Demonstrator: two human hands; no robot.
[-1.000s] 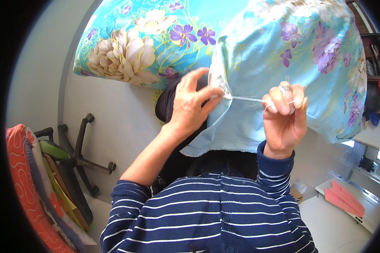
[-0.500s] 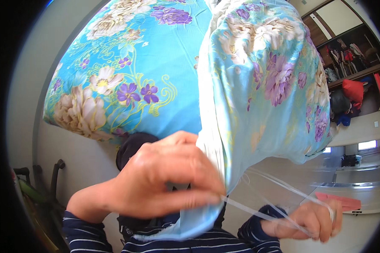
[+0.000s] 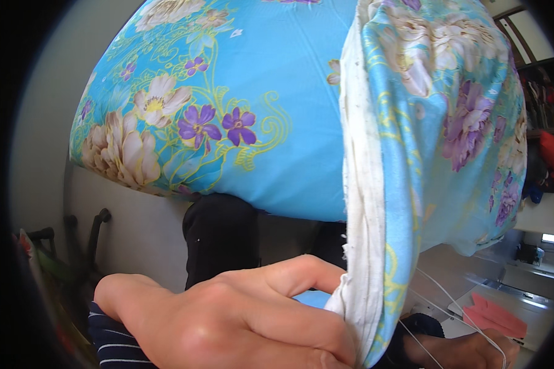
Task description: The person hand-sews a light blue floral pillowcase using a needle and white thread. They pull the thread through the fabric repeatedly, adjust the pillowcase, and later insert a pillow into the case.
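Note:
Fingers of my left hand (image 3: 246, 320) are closed on the white edging (image 3: 362, 184) of a light-blue floral cloth (image 3: 455, 203). This cloth hangs in folds over a brighter blue floral cover (image 3: 289, 154). My right hand (image 3: 474, 352) is low at the right with its fingers curled. Thin white thread (image 3: 440, 300) runs from the cloth's lower edge to that hand and loops round it. The right fingertips are partly cut off by the frame's lower edge. No needle can be made out.
Dark-trousered knees (image 3: 221, 237) are under the covered surface. At the left stand black metal legs (image 3: 95, 240). A pink-red flat piece (image 3: 493, 315) lies on a white surface beyond my right hand. Shelves (image 3: 545, 92) with clothes and a red item (image 3: 553, 154) are far right.
My left hand has moved down along the white edging, and the cloth now hangs closer to view. My right hand has dropped lower with the thread. The whole view has shifted.

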